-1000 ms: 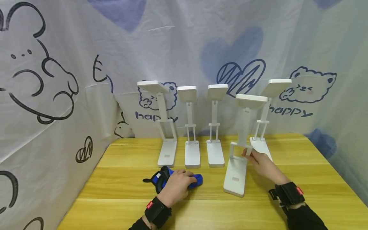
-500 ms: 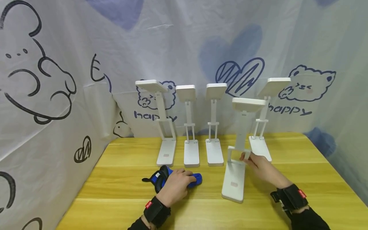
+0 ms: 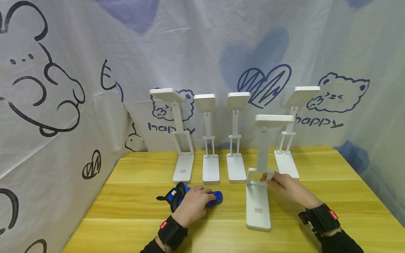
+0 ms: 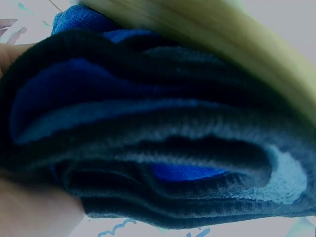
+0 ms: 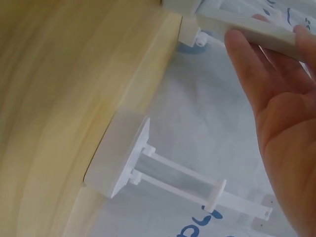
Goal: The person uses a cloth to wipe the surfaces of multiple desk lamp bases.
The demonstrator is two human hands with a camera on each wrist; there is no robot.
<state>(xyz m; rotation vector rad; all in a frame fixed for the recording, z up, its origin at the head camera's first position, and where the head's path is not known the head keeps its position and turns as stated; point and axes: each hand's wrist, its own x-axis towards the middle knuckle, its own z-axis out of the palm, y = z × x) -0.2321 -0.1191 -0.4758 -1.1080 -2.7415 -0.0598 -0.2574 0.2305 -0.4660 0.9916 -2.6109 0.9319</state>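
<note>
A blue cloth with black edging [image 3: 216, 199] lies bunched on the table under my left hand [image 3: 193, 203], whose fingers grip it. Folded layers of that cloth [image 4: 123, 116] fill the left wrist view. My right hand [image 3: 286, 186] pinches one side of the hinged frame of a white folding phone stand [image 3: 257, 207]. This stand is upright, in front of the others, its flat head on top of a raised arm. Whether its base touches the table, I cannot tell. In the right wrist view, my fingers meet a white bar of the stand [image 5: 247, 30].
Several similar white stands line the back of the wooden table [image 3: 126, 207], including a left one [image 3: 183, 168], two middle ones [image 3: 211, 168] and a right one [image 3: 286, 163]. A printed curtain [image 3: 202, 52] hangs behind and along the left side.
My right hand has brought the front stand nearer to me and lower in view, turning it straighter. My left hand stays on the cloth.
</note>
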